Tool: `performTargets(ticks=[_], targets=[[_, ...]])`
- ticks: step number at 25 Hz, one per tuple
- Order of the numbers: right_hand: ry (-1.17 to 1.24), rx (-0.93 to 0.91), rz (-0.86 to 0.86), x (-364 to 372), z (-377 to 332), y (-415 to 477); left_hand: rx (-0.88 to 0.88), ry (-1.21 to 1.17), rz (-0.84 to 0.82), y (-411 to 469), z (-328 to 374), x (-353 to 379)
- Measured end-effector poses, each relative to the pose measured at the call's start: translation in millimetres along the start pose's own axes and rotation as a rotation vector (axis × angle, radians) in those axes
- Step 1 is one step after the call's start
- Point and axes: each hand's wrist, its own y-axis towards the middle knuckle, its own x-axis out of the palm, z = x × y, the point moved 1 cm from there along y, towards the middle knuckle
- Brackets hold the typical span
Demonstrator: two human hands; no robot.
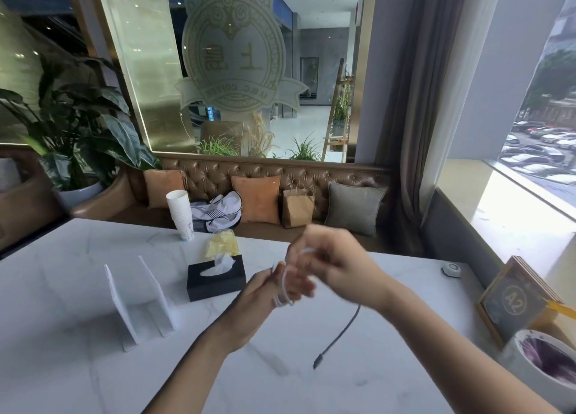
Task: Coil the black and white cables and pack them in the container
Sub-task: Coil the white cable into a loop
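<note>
Keep your left hand (265, 292) pinching the white cable (285, 284) loops; your blurred right hand (330, 264) seemingly feeds each wrap evenly.

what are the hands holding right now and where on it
The white cable: its loops sit wrapped around the left hand's fingers, while the blurred right hand pinches its free end above them.

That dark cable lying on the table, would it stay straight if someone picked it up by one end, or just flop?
Probably flop. The black cable already lies in a loose curve on the marble table, so it looks limp rather than stiff. It is thin, so likely light. Its plug end might swing when lifted. The white cable bends readily into loops around the left hand, suggesting similar softness.
</note>
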Motion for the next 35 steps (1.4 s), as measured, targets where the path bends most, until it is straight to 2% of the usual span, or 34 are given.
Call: performTargets(ticks=[2, 5, 7, 9, 13, 15, 18, 21, 23, 25, 27, 30, 33, 35], targets=[[-0.103, -0.051, 0.12, -11.3, -2.8, 8.7, -0.037, 0.014, -0.141, -7.7, 9.6, 5.6], [-0.121, -0.046, 0.109, -15.8, -0.5, 19.2, -0.037, -0.011, -0.311, -15.7, 24.4, 16.3], [-0.102, -0.022, 0.1, -9.8, 7.7, 23.0, 0.001, -0.166, -0.384, -17.8, 34.3, 24.7], [-0.053, -0.006, 0.111, 3.1, 16.4, 22.8, 0.1, -0.366, -0.338, -15.9, 42.9, 27.0], [-0.146, 0.068, -0.023, 35.1, 35.5, 1.4, 0.303, -0.566, -0.051, -3.8, 52.9, 22.9], [-0.177, 0.124, -0.11, 40.5, 41.5, -10.1, 0.382, -0.405, 0.125, 3.3, 50.6, 17.3], [-0.256, 0.156, -0.096, 22.9, 41.2, -15.3, 0.427, 0.057, 0.324, 6.7, 44.1, -0.6], [-0.351, 0.118, -0.079, 1.6, 26.4, -14.4, 0.382, 0.475, 0.365, 4.8, 43.9, -12.3], [-0.438, 0.021, -0.07, -9.9, 10.4, -10.9, 0.291, 0.616, 0.321, 2.9, 41.8, -10.6], [-0.431, -0.057, -0.036, -20.2, -3.7, -5.3, 0.13, 0.522, 0.157, -0.8, 40.9, -2.1], [-0.307, -0.062, 0.009, -28.0, -10.2, 0.9, 0.016, 0.45, -0.031, -6.9, 41.5, 7.8], [-0.063, -0.037, 0.061, -24.5, -5.0, 7.1, 0.057, 0.376, -0.243, -13.4, 45.4, 26.1], [0.122, -0.039, 0.118, -6.8, 11.3, 7.5, 0.128, 0.002, -0.22, -15.3, 53.4, 37.7], [0.16, 0.007, 0.138, 9.4, 22.8, 3.3, 0.206, -0.145, -0.159, -12.4, 53.6, 38.0]])
